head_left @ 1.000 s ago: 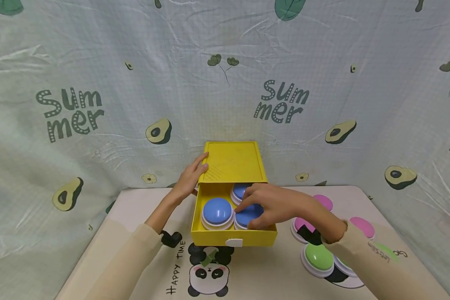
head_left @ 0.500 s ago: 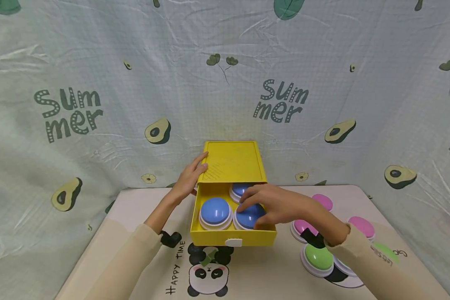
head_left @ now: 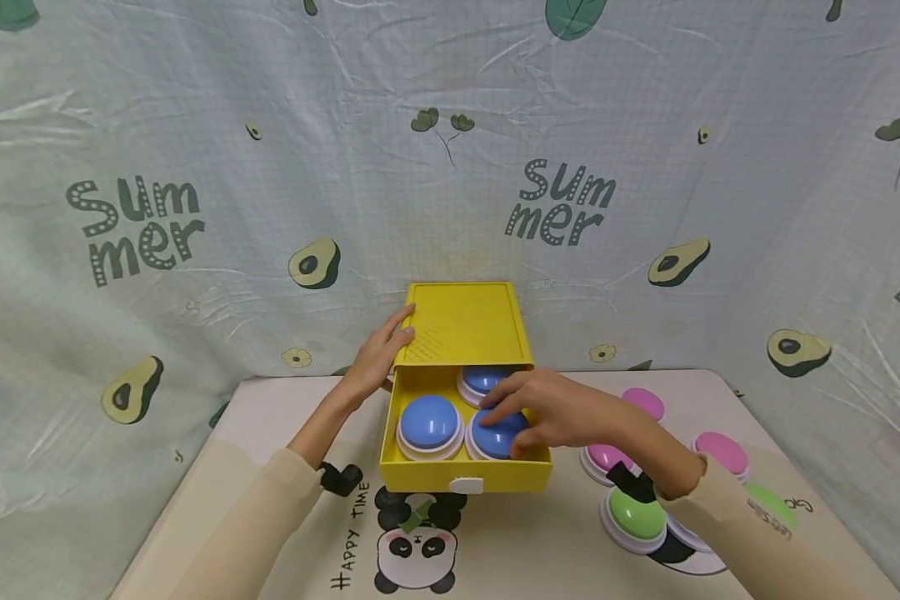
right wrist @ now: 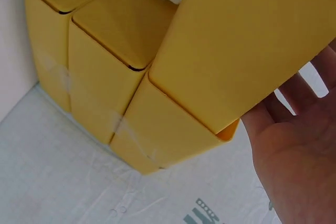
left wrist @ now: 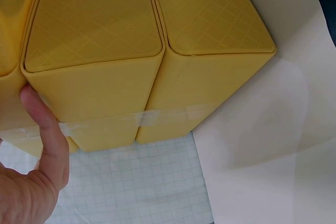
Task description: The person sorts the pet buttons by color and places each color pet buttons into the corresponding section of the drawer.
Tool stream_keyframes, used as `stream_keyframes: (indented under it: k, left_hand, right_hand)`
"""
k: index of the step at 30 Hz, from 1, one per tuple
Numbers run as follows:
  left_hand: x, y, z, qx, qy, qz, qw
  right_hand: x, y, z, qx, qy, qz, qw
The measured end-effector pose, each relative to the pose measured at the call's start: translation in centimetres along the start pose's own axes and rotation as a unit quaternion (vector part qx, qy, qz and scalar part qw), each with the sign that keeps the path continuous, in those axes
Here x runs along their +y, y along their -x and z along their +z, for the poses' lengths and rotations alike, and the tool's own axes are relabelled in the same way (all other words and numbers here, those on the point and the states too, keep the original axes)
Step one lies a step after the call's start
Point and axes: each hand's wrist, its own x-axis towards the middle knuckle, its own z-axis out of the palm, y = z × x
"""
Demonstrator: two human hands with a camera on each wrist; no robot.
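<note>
A yellow drawer box [head_left: 465, 321] stands against the back curtain with its top drawer [head_left: 420, 477] pulled out. Inside the drawer sit domed blue push buttons on white bases: a left one [head_left: 429, 422], a right one [head_left: 499, 435] and one at the back [head_left: 484, 377], partly under the lid. My left hand [head_left: 375, 360] rests along the box's left side, its thumb [left wrist: 44, 116] against the yellow wall in the left wrist view. My right hand [head_left: 551, 408] reaches over the drawer's right wall, fingertips loosely touching the right blue button.
To the right on the table [head_left: 540, 550] lie pink push buttons [head_left: 722, 454] and green push buttons [head_left: 637, 512], some hidden by the right forearm. Both wrist views show several yellow drawer units stacked and taped together. A printed curtain [head_left: 270, 192] closes off the back.
My right fingertips have slid a little rightward, from the right button's left rim onto its dome, which is now more exposed. The left hand has stayed on the box.
</note>
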Motion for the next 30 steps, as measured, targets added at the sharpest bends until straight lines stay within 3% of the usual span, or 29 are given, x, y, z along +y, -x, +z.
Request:
stream_keyframes:
  k: [8,14,20,30]
  left_hand:
    - [0.1,-0.1,0.0,-0.003,0.000,0.001,1.0000]
    - [0.0,0.0,0.0,0.000,0.000,-0.001,1.0000]
    - [-0.1,0.0,0.1,-0.001,-0.003,0.001,1.0000]
    - [0.1,0.0,0.0,-0.003,0.000,0.016,0.9999]
  right_hand:
    - [0.0,0.0,-0.2,-0.004,0.006,-0.008,0.9999]
    - [0.0,0.2,-0.2,0.018,-0.001,-0.005,0.9998]
    - [-1.0,1.5,-0.1,0.097,0.002,-0.022,0.9950]
    - [-4.6,3.9,1.4,0.220,-0.008,-0.100,0.9702]
